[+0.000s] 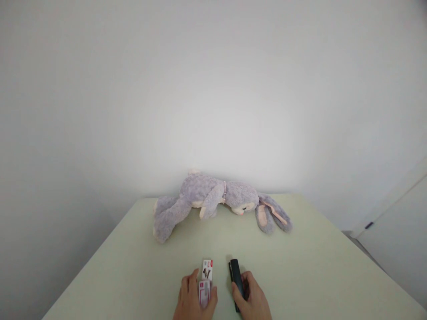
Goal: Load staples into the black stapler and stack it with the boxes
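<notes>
My right hand (251,297) is closed on a black stapler (235,273), its thumb on the near side and its fingers on the right. The stapler points away from me over the table. My left hand (193,300) is around a small white and pink box (204,291), with the thumb at its right side and the fingers at its left. Just beyond that box, touching or almost touching it, lies a small white box with red print and a dark picture (207,270). The left index fingertip is beside it.
A grey plush rabbit (200,189) lies on its side along the back of the pale green table (116,266), ears to the right. Behind it rises a white wall (213,89). A white door or panel (400,235) stands at the right.
</notes>
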### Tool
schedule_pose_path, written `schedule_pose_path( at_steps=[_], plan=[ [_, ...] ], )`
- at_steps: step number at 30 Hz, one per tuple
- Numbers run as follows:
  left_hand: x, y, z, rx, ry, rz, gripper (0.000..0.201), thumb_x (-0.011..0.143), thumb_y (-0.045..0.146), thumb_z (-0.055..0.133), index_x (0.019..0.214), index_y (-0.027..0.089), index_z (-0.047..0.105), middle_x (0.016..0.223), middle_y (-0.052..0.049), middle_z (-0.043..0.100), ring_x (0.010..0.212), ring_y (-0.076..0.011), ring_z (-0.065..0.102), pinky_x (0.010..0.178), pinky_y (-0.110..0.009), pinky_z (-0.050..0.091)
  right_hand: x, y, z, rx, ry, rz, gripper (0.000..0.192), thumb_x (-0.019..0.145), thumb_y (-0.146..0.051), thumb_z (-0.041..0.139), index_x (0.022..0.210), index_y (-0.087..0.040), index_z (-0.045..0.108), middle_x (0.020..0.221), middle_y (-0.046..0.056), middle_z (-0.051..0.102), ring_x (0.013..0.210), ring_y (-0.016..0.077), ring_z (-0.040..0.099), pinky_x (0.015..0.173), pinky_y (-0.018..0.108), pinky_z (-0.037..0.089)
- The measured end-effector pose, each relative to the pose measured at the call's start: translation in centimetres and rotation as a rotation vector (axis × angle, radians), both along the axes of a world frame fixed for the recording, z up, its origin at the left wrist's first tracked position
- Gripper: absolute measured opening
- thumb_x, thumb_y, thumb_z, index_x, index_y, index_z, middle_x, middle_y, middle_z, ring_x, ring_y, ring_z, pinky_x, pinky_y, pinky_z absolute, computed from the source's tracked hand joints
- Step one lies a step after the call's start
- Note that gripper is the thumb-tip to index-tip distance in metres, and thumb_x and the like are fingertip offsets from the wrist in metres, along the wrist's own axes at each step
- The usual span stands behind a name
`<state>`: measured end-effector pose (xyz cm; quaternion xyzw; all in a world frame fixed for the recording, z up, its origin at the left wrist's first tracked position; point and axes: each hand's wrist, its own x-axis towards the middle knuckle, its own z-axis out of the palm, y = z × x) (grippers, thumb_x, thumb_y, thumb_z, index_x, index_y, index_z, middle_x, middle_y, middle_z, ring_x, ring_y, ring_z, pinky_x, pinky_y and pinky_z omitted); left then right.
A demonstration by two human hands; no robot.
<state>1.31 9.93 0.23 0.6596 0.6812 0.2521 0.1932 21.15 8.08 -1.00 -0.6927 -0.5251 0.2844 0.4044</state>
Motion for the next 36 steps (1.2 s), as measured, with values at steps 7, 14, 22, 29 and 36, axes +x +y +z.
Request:
schedule_pose_path(
  at_steps=[7, 14, 22, 29, 36],
  plan=[
    [-3.5, 0.1, 0.9, -0.126, -0.017, -0.048, 0.047, 0.088, 0.044, 0.053, 0.129, 0.021, 0.056, 0.126, -0.01, 0.065, 0.114, -0.023, 0.067, 0.098, -0.032, 0.051, 0.1, 0.0, 0.5, -0.017, 0.007, 0.007, 0.032, 0.085, -0.057, 0.057, 0.083, -0.025, 0.053, 0.065, -0.005, 0.053, 0.06, 0.0182, 0.055, 0.059, 0.027, 0.041],
    [-7.6, 4.8, 1.5, -0.024, -0.016, 0.045, 0.047, 0.098, 0.048, 0.039, 0.132, 0.019, 0.055, 0.128, -0.009, 0.061, 0.112, -0.0246, 0.064, 0.104, -0.043, 0.048, 0.2, -0.1, 1.5, -0.029, 0.016, 0.002, 0.031, 0.084, -0.056, 0.058, 0.081, -0.026, 0.054, 0.065, -0.004, 0.057, 0.061, 0.0178, 0.057, 0.059, 0.026, 0.041],
    [-11.2, 3.1, -0.3, 0.138, -0.07, 0.015, 0.052, 0.1, 0.048, 0.035, 0.145, 0.023, 0.045, 0.133, -0.009, 0.058, 0.124, -0.0259, 0.056, 0.112, -0.048, 0.043, -0.2, -0.3, 1.4, -0.027, 0.008, -0.005, 0.036, 0.085, -0.059, 0.055, 0.096, -0.025, 0.059, 0.074, -0.001, 0.064, 0.068, 0.0215, 0.063, 0.064, 0.029, 0.046],
    [-13.0, -0.3, -2.4, 0.102, 0.117, -0.085, 0.043, 0.09, 0.037, 0.049, 0.129, 0.035, 0.067, 0.123, -0.005, 0.068, 0.114, -0.0278, 0.06, 0.1, -0.047, 0.049, -0.2, -0.6, 1.0, 0.019, -0.001, -0.022, 0.053, 0.085, -0.055, 0.057, 0.125, -0.021, 0.056, 0.076, -0.001, 0.065, 0.066, 0.022, 0.066, 0.064, 0.03, 0.05],
    [-10.2, 0.7, -0.9, 0.307, 0.289, -0.062, 0.043, 0.093, 0.034, 0.049, 0.132, 0.039, 0.065, 0.133, -0.003, 0.065, 0.121, -0.0284, 0.057, 0.108, -0.051, 0.041, 1.1, -1.5, 1.0, 0.095, -0.121, -0.046, 0.039, 0.083, -0.049, 0.056, 0.11, -0.023, 0.065, 0.083, 0.002, 0.065, 0.068, 0.0211, 0.065, 0.066, 0.03, 0.051]
  ],
)
